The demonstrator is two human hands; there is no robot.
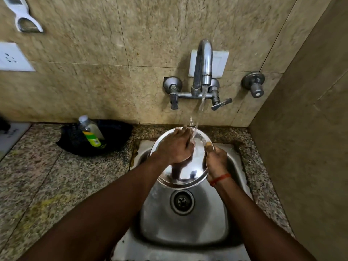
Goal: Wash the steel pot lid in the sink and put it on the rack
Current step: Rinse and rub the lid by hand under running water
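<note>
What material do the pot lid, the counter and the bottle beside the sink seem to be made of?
Pot lid: polished steel by its look; it mirrors the left hand like chrome.
Counter: probably granite or similar stone; speckled grey-brown grain with a dull sheen.
Bottle: likely clear plastic; translucent body, green-yellow label, though glass cannot be excluded.

shiny steel lid [188, 172] tilted above sink [222, 219], wet.

Lid [185, 172] over sink [216, 213], under tap [204, 61] — bottle [91, 132] in pan [113, 136], left on counter [37, 176].
</note>
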